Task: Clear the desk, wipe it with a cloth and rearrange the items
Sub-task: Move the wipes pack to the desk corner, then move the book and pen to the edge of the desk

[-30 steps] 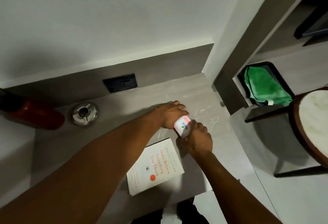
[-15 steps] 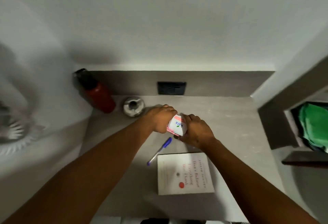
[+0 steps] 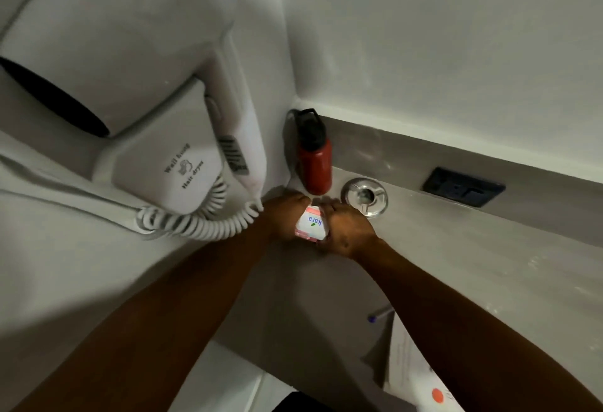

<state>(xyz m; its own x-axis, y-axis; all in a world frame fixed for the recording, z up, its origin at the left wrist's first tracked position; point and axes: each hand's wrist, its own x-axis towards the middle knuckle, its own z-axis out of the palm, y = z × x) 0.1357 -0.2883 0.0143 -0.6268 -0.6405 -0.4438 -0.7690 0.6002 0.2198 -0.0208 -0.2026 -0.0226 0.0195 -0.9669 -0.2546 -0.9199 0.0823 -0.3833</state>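
Both hands together at the back left corner of the grey bench [image 3: 456,248], closed around a small white and pink packet [image 3: 310,224] printed "kara". Left hand [image 3: 287,217] wrapped around the packet's left side, fingers curled over its far edge; right hand [image 3: 347,228] clamped on the right side, thumb across the near corner. Packet held between the two palms, label up — cannot tell whether its base touches the bench or sits just above it.

Just behind the hands, a red bottle [image 3: 315,163] with a black cap, upright, tucked into the corner where the side wall meets the back ledge. Right of the bottle and just beyond the right hand, a round metal ashtray [image 3: 364,196], close to the knuckles but apart from them. Farther right on the grey backsplash, a black socket panel [image 3: 463,187].

On the left wall, a white wall-hung hair dryer [image 3: 146,111] in its holder, coiled cord [image 3: 195,222] looping below it and ending near the left wrist.

Near the bottom right, a white book [image 3: 421,379] with an orange dot on its cover, partly hidden by the right forearm — beside its far corner, the blue tip of a pen [image 3: 372,318].
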